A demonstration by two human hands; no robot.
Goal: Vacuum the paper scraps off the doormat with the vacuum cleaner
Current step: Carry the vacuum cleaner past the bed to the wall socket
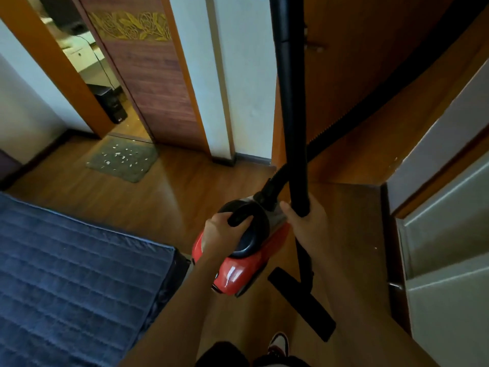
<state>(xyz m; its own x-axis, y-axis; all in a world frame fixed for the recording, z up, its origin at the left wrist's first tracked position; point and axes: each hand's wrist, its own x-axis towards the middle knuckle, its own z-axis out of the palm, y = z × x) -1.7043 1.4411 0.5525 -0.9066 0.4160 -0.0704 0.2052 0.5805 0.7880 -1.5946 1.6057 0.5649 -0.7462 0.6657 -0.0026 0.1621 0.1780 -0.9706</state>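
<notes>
Red vacuum cleaner (238, 263) carried by handle in left hand (221, 229); right hand (308, 221) gripping black wand (291, 115). Doormat (123, 160) with paper scraps (124, 154) well ahead at doorway. Transport step; next: walk over, lower nozzle (301, 303) onto mat.

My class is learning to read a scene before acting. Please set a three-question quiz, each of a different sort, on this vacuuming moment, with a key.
1. True or false: the paper scraps already lie inside the vacuum cleaner.
2. Multiple choice: the left hand grips
A. the black tube
B. the vacuum cleaner's black carry handle
C. the doormat
3. Fill in: the right hand holds the black ____, whose floor nozzle sits near the person's feet, far from the doormat.

Key
1. False; they lie scattered on the doormat.
2. B
3. tube
</notes>
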